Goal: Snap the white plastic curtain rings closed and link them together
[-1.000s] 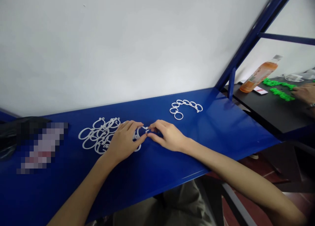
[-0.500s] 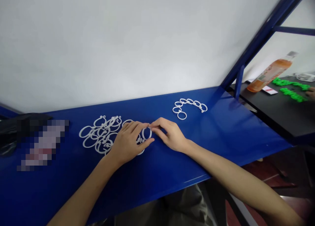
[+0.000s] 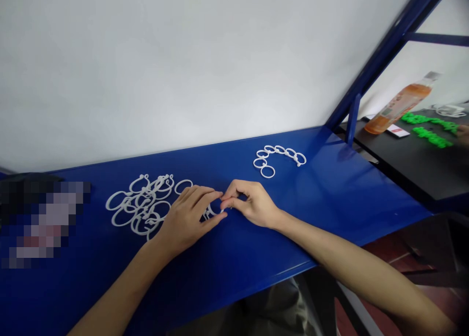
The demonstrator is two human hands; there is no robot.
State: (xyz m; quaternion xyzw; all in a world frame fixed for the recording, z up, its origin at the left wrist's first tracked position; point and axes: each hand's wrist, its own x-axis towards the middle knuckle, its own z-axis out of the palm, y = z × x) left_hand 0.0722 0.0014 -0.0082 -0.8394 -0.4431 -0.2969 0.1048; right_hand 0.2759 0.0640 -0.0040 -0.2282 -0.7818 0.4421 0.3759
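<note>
My left hand (image 3: 185, 219) and my right hand (image 3: 249, 202) meet at the middle of the blue shelf (image 3: 330, 199). Both pinch a small white plastic ring (image 3: 216, 209) that lies between their fingertips and is mostly hidden by them. A loose pile of white rings (image 3: 141, 204) lies just left of my left hand. A short chain of joined white rings (image 3: 279, 157) rests farther back to the right, apart from both hands.
A white wall rises behind the shelf. A blue slanted frame post (image 3: 381, 57) stands at the right. Beyond it, a black table (image 3: 403, 160) carries an orange bottle (image 3: 399, 104), green pieces (image 3: 428, 128) and another person's hand (image 3: 462, 133). A blurred patch (image 3: 40, 219) lies far left.
Both hands have closed tighter over the white ring, which showed clearly between the fingertips before. The view has shifted slightly, so the pile sits farther left.
</note>
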